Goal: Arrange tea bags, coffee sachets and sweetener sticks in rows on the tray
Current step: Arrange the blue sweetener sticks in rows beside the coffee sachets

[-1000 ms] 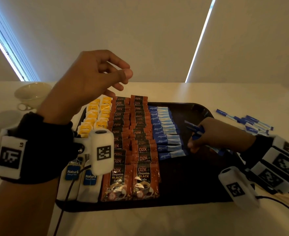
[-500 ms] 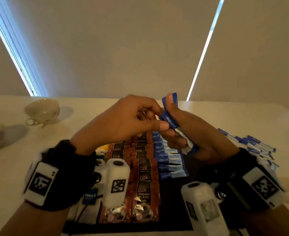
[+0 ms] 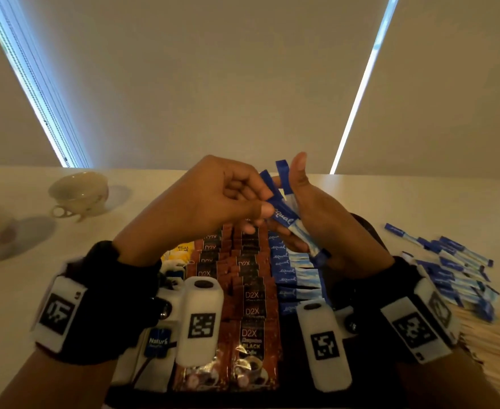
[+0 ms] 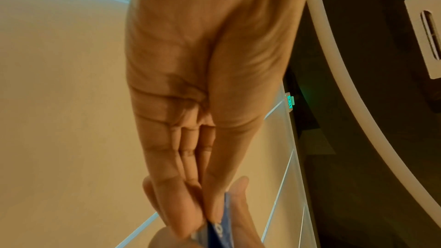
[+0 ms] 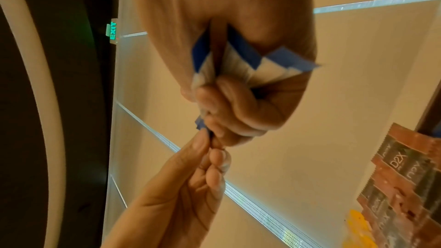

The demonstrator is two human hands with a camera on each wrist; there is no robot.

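Sticks: sweetener sticks (image 3: pixel 290 222), a small bunch held up above the tray (image 3: pixel 302 320); likely light, thin, slick paper, prob. fan or slip, so best pinched mid-length.
R hand: right hand (image 3: pixel 325 231) curled round the bunch, fingers (image 5: pixel 229 101) closed on it.
L hand: left hand (image 3: pixel 213 202) pinched one stick's blue end w/ thumb + fingertips, drawing it from the bunch.
Tray: rows of coffee sachets (image 3: pixel 251 305), sticks, tea bags laid.
Table: more loose sticks (image 3: pixel 455 267) right of tray.

The sticks (image 3: pixel 287 219) I hold are blue and white; coffee sachets (image 3: pixel 251 293) are red-brown and black, tea bags (image 3: pixel 182 249) yellow, my wrist tags (image 3: pixel 201 324) black-and-white checked.
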